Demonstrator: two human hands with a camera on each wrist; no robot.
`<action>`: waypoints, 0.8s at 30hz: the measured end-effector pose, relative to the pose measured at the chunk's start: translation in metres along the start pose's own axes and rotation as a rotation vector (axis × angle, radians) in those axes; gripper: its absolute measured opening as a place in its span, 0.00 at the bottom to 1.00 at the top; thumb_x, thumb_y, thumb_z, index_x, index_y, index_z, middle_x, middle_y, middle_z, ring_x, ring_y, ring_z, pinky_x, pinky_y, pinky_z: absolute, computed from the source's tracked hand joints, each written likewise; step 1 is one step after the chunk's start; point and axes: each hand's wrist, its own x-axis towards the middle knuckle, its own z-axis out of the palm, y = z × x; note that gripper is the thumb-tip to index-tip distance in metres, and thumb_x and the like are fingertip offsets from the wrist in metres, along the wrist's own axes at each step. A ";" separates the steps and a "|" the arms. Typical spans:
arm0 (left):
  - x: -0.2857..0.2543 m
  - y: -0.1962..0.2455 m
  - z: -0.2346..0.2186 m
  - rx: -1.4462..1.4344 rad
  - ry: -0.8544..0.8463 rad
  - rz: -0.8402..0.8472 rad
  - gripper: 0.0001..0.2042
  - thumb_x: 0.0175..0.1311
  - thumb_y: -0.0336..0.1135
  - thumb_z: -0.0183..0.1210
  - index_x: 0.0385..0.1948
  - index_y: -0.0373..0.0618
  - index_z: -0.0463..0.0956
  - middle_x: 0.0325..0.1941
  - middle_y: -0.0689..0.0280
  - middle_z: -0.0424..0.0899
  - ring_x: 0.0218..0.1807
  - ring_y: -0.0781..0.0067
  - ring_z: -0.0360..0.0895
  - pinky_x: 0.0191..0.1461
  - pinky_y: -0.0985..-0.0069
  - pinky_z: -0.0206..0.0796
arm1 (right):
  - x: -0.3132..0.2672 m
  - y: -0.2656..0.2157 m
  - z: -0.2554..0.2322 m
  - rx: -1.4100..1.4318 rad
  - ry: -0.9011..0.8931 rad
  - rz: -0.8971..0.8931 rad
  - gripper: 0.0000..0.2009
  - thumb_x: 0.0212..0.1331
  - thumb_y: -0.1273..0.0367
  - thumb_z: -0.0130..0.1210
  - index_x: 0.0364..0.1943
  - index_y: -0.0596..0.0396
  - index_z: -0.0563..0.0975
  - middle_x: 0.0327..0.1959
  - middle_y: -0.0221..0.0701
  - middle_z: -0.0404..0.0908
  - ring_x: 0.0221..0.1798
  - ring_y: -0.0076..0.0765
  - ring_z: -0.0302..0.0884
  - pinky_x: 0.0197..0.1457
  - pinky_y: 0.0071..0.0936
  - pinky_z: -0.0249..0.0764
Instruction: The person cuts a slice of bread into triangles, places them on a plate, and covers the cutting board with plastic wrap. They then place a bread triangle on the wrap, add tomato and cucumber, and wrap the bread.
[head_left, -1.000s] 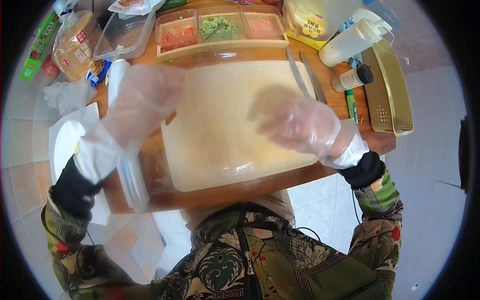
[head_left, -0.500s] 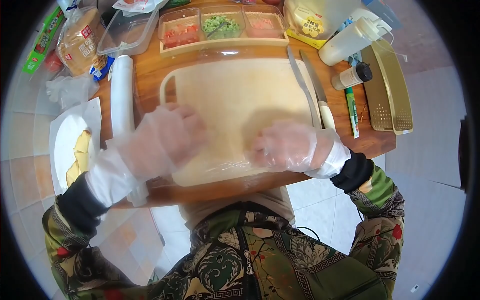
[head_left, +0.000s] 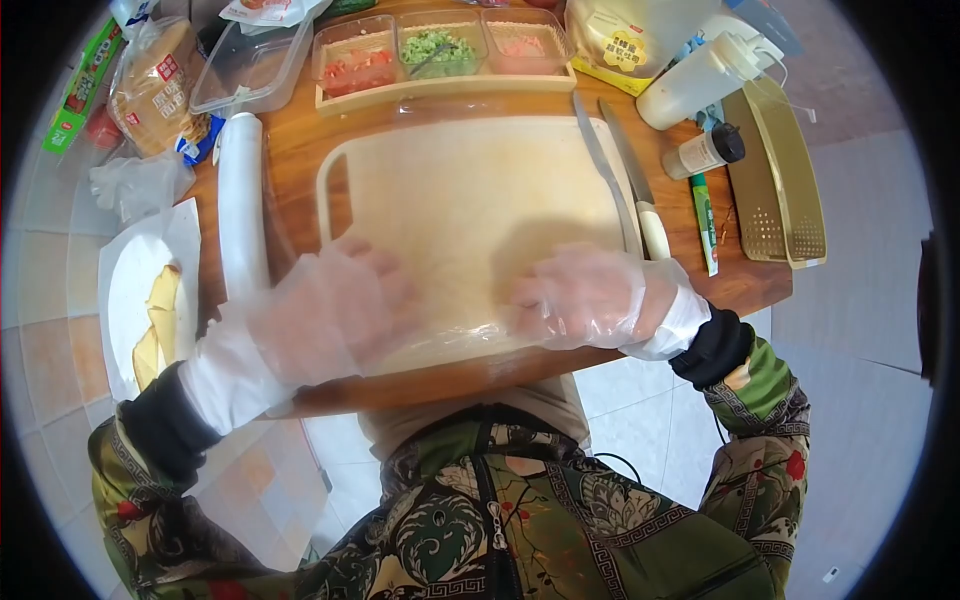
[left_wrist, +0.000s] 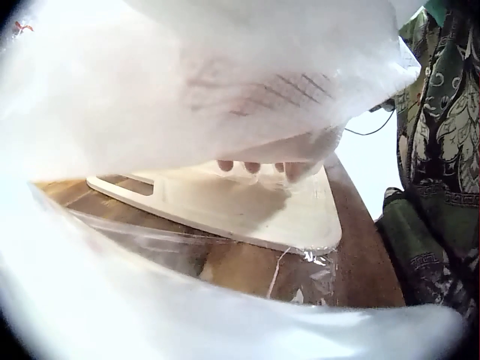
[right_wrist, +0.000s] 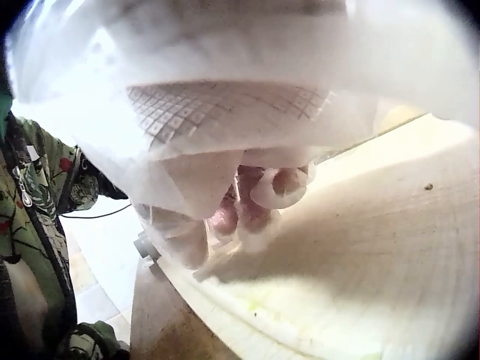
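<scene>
Both hands wear loose clear gloves. My left hand [head_left: 335,305] is over the front left of the pale cutting board [head_left: 440,200], blurred; its fingertips [left_wrist: 253,166] point down in the left wrist view, and whether they grip anything is unclear. Over the front right, my right hand [head_left: 585,295] has curled fingers [right_wrist: 255,214] and a thumb close to them, seemingly pinching clear film at the board's front edge. Shiny, wrinkled clear film [head_left: 475,330] shows between the hands. It also spreads over the wood in the left wrist view.
A white roll [head_left: 241,200] stands left of the board, beside a plate with yellow slices [head_left: 160,305]. Two knives [head_left: 628,155] lie at the right. Behind are chopped foods in a wooden tray [head_left: 445,92], a squeeze bottle [head_left: 690,90], a shaker [head_left: 700,155] and bagged bread [head_left: 155,90].
Both hands have come down toward the front edge, the left also moving right and uncovering the board's handle slot. The board has shifted slightly. Since half a second ago the hands have moved little.
</scene>
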 end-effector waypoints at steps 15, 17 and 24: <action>-0.001 -0.013 0.002 0.110 0.107 -0.008 0.11 0.57 0.36 0.64 0.42 0.55 0.84 0.47 0.66 0.82 0.53 0.59 0.79 0.59 0.60 0.71 | 0.003 0.000 0.014 0.272 -0.005 0.071 0.04 0.61 0.66 0.54 0.36 0.47 0.78 0.34 0.33 0.80 0.40 0.48 0.79 0.46 0.40 0.74; -0.002 -0.013 0.003 0.099 0.080 -0.004 0.12 0.58 0.36 0.64 0.44 0.56 0.84 0.48 0.65 0.81 0.55 0.58 0.78 0.61 0.59 0.70 | 0.002 0.000 0.012 0.289 -0.027 0.095 0.04 0.61 0.66 0.53 0.36 0.47 0.78 0.33 0.34 0.80 0.40 0.48 0.79 0.45 0.41 0.74; -0.006 -0.010 0.005 0.070 0.142 0.006 0.12 0.57 0.37 0.65 0.44 0.57 0.84 0.50 0.66 0.80 0.55 0.59 0.78 0.62 0.57 0.69 | -0.002 -0.001 0.007 0.371 -0.194 0.129 0.03 0.61 0.67 0.54 0.37 0.45 0.77 0.37 0.30 0.81 0.41 0.44 0.80 0.43 0.40 0.74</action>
